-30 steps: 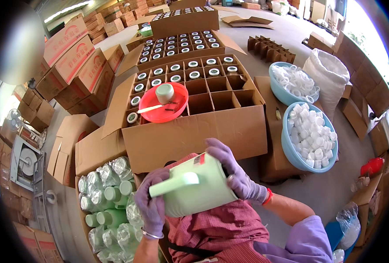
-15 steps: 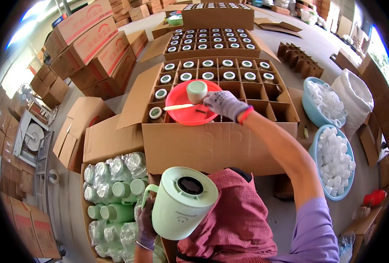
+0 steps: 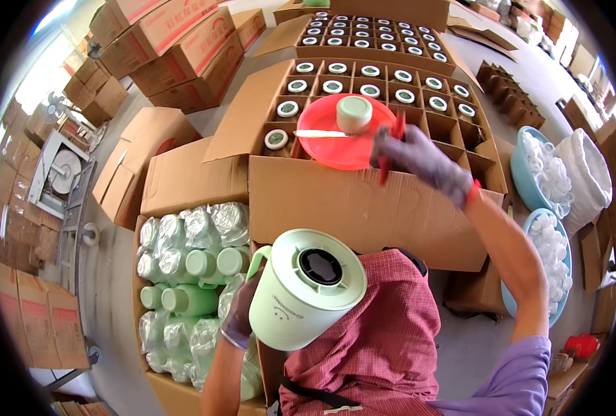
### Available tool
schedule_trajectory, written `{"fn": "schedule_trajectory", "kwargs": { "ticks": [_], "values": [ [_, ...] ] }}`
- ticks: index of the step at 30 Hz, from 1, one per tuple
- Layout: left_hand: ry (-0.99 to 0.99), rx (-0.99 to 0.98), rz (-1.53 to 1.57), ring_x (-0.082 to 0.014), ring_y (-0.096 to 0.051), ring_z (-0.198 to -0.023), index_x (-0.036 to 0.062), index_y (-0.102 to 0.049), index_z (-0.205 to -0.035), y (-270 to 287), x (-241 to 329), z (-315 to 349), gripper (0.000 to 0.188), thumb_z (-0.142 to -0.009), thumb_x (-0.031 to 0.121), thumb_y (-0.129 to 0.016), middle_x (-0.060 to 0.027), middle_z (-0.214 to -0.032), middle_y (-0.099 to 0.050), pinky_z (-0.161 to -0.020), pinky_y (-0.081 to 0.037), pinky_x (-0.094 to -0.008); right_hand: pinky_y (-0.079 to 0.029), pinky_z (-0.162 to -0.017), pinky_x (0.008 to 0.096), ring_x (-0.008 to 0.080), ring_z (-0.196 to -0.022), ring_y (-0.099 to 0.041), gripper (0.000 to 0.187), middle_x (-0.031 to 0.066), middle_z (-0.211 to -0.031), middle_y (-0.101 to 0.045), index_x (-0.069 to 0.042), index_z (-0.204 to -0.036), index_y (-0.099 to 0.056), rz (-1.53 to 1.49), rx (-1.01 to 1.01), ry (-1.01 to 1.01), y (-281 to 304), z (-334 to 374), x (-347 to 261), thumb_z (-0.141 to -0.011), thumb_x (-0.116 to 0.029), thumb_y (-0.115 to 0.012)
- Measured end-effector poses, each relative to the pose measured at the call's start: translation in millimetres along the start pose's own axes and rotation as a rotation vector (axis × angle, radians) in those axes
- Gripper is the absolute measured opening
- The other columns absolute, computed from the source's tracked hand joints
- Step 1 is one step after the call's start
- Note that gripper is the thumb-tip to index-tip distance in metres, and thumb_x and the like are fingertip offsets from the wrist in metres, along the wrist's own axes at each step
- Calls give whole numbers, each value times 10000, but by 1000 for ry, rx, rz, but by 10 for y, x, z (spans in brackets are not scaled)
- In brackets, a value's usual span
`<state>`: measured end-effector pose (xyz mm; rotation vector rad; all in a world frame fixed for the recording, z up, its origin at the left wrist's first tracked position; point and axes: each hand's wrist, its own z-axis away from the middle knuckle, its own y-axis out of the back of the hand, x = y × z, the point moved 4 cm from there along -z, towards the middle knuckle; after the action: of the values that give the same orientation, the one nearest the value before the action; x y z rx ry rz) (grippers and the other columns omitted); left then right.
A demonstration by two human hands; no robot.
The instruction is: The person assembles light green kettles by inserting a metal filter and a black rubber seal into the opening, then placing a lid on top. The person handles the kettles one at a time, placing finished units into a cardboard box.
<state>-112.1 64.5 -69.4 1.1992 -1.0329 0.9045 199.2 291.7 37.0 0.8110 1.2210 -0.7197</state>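
Note:
My gloved left hand is closed round the handle of a pale green jug. The jug is tilted toward me above my lap, and a dark round opening shows in its ribbed end. My gloved right hand, smeared by motion, grips a thin dark red stick-like tool at the right rim of a red plastic bowl. In the bowl stands a small pale green cup-shaped piece. A slim whitish strip lies across the bowl's left side.
The bowl rests on a divided carton holding several white-rimmed jars. At left, an open box holds green jugs, some plastic-wrapped. Blue tubs of white rings and white caps stand at right. Stacked cartons rise behind left.
My right hand has left the cup-shaped piece and moved right of it, with the dark red tool from the bowl now in it. My left hand still holds the jug.

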Motion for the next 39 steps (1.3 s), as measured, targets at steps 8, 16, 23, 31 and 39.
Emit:
{"fn": "schedule_trajectory", "kwargs": {
  "ticks": [8, 16, 23, 31, 39],
  "values": [
    [365, -271, 770, -143, -649, -1070, -4, -569, -1316, -246, -192, -325, 339, -1010, 137, -530, -95, -1204, -672, -928, -543, -302, -421, -1048, 555, 231, -1090, -547, 137, -5, -1067, -611, -184, -910, -638, 1280, -182, 1258, -928, 1130, -536, -779, -214, -669],
    [495, -388, 637, -151, -694, -925, -1, -648, -1204, -371, 256, -503, 334, -993, 249, -586, -72, -1080, -712, -809, -575, -317, -515, -975, 505, 222, -1030, -604, 118, 70, -1057, -633, -130, -881, -637, 1275, -279, 1495, -1136, 1458, -466, -799, -212, -656],
    [-332, -96, -524, -181, -684, -926, -7, -626, -1136, -212, 548, -20, 269, -984, 212, -589, -45, -1011, -702, -795, -552, -335, -550, -666, 404, 313, -725, -699, 329, 193, -755, -665, 37, -931, -621, 429, -135, 131, -1001, 1452, -150, -935, -292, -614],
    [66, 402, -33, -171, -652, -998, -60, -605, -1233, -257, 706, 706, 355, -931, 127, -609, -129, -1050, -718, -885, -505, -305, -555, -591, 331, 170, -646, -683, 381, 112, -703, -658, -2, -981, -661, 348, -287, -302, -775, 1026, -200, -916, -376, -621],
    [409, -337, -414, -284, -704, -879, 68, -319, -1521, 23, 1034, 453, 721, -858, 93, -599, -188, -1068, -691, -808, -561, -423, -540, -725, 497, 340, -859, -699, 218, 186, -1033, -671, -47, -992, -672, 1505, 198, 163, 79, -915, 361, -828, -86, -533]
  ]
}}
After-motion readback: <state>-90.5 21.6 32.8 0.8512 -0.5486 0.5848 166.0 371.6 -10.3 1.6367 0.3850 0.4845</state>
